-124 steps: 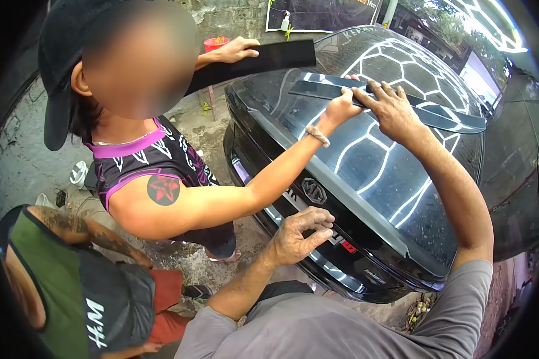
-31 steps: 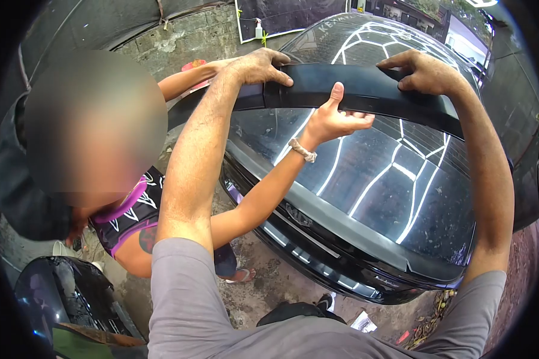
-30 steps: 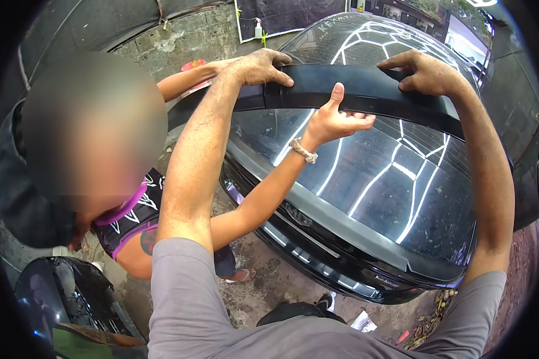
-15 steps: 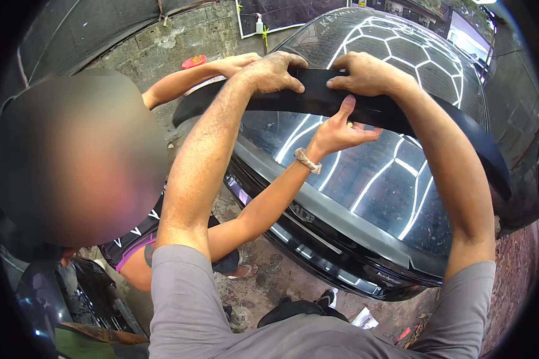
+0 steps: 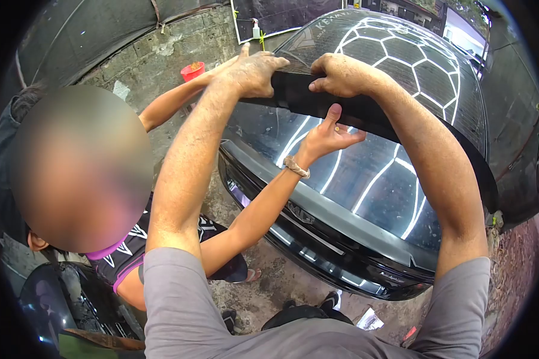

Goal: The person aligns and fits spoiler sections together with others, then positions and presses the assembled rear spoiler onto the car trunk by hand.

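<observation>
A long, curved black car spoiler (image 5: 298, 94) is held above the rear of a black car (image 5: 365, 179). My left hand (image 5: 251, 75) grips its upper edge left of centre, fingers over the top and thumb at the near side. My right hand (image 5: 346, 75) holds the same edge further right, fingers curled over and thumb pressed on the near face. Below, a co-worker's hand (image 5: 332, 134) with a cord bracelet supports the lower edge, thumb up. The co-worker's other arm (image 5: 173, 102) reaches behind my left hand. My left forearm and that arm hide the spoiler's left end.
The co-worker (image 5: 117, 263) stands close at my left. A red bowl (image 5: 192, 72) sits by the block wall (image 5: 144, 66), near a white spray bottle (image 5: 256, 29). Crumpled white paper (image 5: 370, 319) lies on the ground. Dark sheeting (image 5: 515, 96) hangs at right.
The spoiler and both my hands have shifted slightly left. Its left end, visible before, is now hidden behind the arms. The co-worker's head and supporting hand have moved too.
</observation>
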`<state>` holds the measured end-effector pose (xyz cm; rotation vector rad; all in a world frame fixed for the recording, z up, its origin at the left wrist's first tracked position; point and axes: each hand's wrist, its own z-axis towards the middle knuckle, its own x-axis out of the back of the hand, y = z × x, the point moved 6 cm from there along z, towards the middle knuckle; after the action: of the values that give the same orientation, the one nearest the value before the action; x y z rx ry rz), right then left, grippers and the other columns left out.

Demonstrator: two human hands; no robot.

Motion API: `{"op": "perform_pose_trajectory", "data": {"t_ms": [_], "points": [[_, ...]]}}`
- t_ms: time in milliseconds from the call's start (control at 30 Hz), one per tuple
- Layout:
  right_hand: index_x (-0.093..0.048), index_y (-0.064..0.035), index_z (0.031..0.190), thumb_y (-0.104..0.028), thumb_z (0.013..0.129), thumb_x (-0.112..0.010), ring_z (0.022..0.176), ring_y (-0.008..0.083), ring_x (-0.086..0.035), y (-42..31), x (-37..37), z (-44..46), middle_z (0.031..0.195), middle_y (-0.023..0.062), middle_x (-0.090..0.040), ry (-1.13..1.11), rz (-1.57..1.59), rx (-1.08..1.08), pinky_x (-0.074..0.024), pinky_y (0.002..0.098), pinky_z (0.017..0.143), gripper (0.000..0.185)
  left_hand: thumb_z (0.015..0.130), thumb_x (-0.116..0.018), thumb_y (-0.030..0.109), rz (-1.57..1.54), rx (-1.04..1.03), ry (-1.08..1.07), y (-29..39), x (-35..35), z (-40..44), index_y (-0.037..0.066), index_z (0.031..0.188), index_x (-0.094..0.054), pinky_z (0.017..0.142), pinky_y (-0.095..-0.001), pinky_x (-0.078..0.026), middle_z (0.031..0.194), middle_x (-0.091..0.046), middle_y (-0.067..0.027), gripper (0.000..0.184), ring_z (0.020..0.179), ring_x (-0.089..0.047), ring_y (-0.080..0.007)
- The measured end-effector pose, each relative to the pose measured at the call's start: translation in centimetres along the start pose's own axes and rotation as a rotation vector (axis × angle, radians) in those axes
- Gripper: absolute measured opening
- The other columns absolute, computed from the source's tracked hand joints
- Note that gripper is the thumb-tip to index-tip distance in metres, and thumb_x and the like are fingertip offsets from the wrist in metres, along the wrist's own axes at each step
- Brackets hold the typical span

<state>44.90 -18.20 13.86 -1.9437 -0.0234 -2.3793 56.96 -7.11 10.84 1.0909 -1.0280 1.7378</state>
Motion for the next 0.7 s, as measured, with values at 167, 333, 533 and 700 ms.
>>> {"op": "perform_pose_trajectory", "data": {"t_ms": [167,333,533,700], "points": [[-0.071,0.0022,0.107,-0.023,0.086,-0.072,0.099,0.0417,-0.068,-0.8,-0.5,0.4,0.098,0.0252,-0.071,0.036,-0.055,-0.024,-0.0535,0.0463,0.088,0.032,0.075,-0.073,0.017,0.024,-0.033,-0.086,-2.2,-0.7,0.9,0.016,0.133,-0.064,0.112,-0.0472,-0.041,0.119,-0.071,-0.0150,0.059,0.121,-0.063,-0.0312],[-0.069,-0.0008,0.100,-0.020,0.088,-0.069,0.090,0.0410,-0.069,-0.1,-0.7,-0.8,0.087,0.0235,-0.071,0.093,-0.100,-0.059,-0.0541,0.0501,0.082,0.023,0.076,-0.073,0.016,-0.022,0.048,-0.091,-2.1,-1.0,2.8,0.021,0.118,-0.073,0.095,-0.0450,-0.052,0.112,-0.073,-0.0119,0.042,0.112,-0.067,-0.0316],[-0.063,-0.0007,0.094,-0.013,0.086,-0.066,0.081,0.0378,-0.072,-1.0,-1.5,-4.4,0.083,0.0193,-0.071,0.184,-0.241,-0.034,-0.0577,0.0457,0.073,0.015,0.079,-0.073,0.012,-0.020,-0.086,0.103,0.6,-0.7,0.7,0.013,0.097,-0.074,0.113,-0.0483,-0.040,0.097,-0.073,-0.0070,0.019,0.101,-0.068,-0.0279],[-0.062,-0.0025,0.092,-0.009,0.087,-0.064,0.081,0.0322,-0.074,-3.5,-2.2,-7.4,0.081,0.0152,-0.071,0.297,-0.391,0.061,-0.0601,0.0424,0.069,0.009,0.081,-0.069,0.009,0.086,-0.212,0.131,3.1,-0.6,-1.4,0.015,0.105,-0.071,0.118,-0.0492,-0.036,0.100,-0.070,-0.0036,0.025,0.104,-0.067,-0.0250]]}}
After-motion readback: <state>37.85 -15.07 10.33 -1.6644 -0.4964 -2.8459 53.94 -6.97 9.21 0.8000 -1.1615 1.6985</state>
